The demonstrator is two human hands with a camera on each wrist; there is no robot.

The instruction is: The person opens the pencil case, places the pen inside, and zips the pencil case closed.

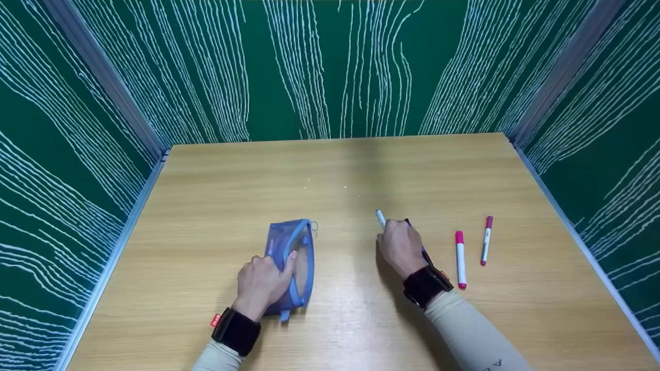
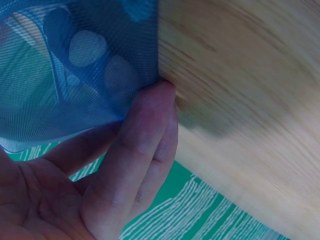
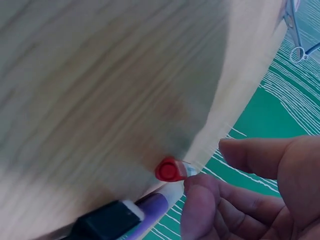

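A blue mesh zip pouch (image 1: 279, 236) lies left of centre on the table, its zip side facing right. My left hand (image 1: 262, 282) grips it, thumb on top; in the left wrist view, fingers (image 2: 132, 145) curl at the edge of the mesh (image 2: 30, 110). To the right, my right hand (image 1: 401, 246) is over some markers, with a white marker (image 1: 380, 218) and a dark purple one (image 1: 426, 256) partly showing. The right wrist view shows a red-ended marker (image 3: 170, 170) by the fingertips, thumb apart from them, beside a purple marker (image 3: 150, 212) and a black-capped one (image 3: 107, 222).
Two pink-capped markers, a thicker one (image 1: 461, 260) and a thinner one (image 1: 487, 240), lie right of my right hand. A few tiny pale specks dot the table (image 1: 232, 175) near its middle. Green walls (image 1: 335, 67) with white lines enclose the back and sides.
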